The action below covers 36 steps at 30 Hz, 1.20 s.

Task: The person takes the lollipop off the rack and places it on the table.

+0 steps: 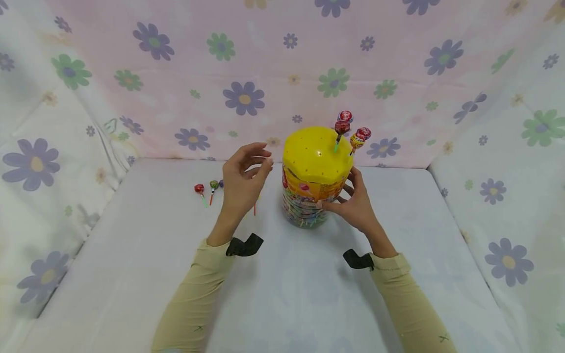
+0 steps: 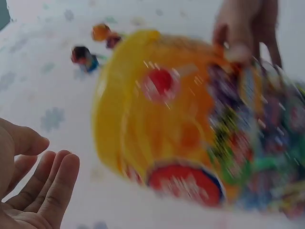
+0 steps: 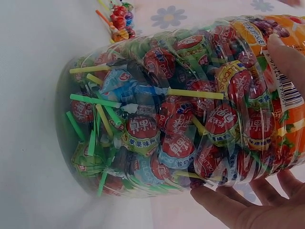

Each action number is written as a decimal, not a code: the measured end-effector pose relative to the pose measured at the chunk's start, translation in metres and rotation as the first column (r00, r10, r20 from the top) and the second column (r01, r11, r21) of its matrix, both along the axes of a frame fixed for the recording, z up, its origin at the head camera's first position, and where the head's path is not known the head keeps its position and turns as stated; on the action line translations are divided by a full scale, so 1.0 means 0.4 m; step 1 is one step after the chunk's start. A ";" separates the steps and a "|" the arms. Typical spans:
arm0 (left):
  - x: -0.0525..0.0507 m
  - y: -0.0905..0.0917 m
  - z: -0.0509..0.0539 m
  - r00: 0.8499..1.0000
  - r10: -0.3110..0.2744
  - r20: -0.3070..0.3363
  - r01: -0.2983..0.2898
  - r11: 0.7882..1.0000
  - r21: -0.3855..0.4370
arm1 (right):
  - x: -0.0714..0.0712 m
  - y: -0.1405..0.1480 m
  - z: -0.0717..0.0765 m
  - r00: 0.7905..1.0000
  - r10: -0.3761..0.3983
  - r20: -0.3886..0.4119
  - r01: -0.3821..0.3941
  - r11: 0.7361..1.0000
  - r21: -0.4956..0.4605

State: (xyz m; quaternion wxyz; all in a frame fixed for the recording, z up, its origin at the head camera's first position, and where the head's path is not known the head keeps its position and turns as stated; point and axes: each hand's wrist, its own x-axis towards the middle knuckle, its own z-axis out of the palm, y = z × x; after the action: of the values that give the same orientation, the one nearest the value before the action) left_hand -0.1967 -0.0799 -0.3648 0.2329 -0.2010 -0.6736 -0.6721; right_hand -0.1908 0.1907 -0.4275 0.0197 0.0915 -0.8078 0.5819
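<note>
A clear plastic jar (image 1: pixel 304 208) full of wrapped lollipops (image 3: pixel 178 148) has a yellow lid (image 1: pixel 309 152) dotted with small holes. Several lollipops (image 1: pixel 342 128) stick up from the lid's right side. My right hand (image 1: pixel 357 208) grips the jar from the right, thumb at the front and fingers round the back. To the jar's left, my left hand (image 1: pixel 244 181) is raised with fingers loosely bent and apart from it, holding nothing. In the left wrist view the jar is blurred; whether its base touches the table cannot be told.
Several loose lollipops (image 1: pixel 199 189) lie on the white table (image 1: pixel 282 294) left of the jar, some partly hidden behind my left hand. A flowered cloth (image 1: pixel 282 63) hangs behind and along both sides. Black bands (image 1: pixel 244 244) stick out at the wrists.
</note>
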 end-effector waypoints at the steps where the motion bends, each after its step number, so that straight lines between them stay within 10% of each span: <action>1: 0.000 0.016 0.016 1.000 -0.017 -0.013 0.017 1.000 0.000 | 0.000 0.000 0.001 1.000 0.001 -0.002 -0.001 1.000 -0.001; 14: -0.026 0.197 0.131 0.970 -0.243 0.034 0.245 0.961 -0.125 | -0.004 0.001 0.001 1.000 -0.004 -0.014 0.004 1.000 0.012; 36: -0.057 0.263 0.133 0.977 -0.198 -0.073 0.182 0.965 -0.190 | 0.000 -0.001 -0.002 1.000 -0.019 -0.015 0.020 1.000 0.024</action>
State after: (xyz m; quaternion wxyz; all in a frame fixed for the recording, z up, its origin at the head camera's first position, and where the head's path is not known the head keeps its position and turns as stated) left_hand -0.2193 0.0255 -0.3117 0.1783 -0.3156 -0.6985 -0.6170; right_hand -0.1909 0.1903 -0.4281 0.0302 0.0880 -0.8155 0.5712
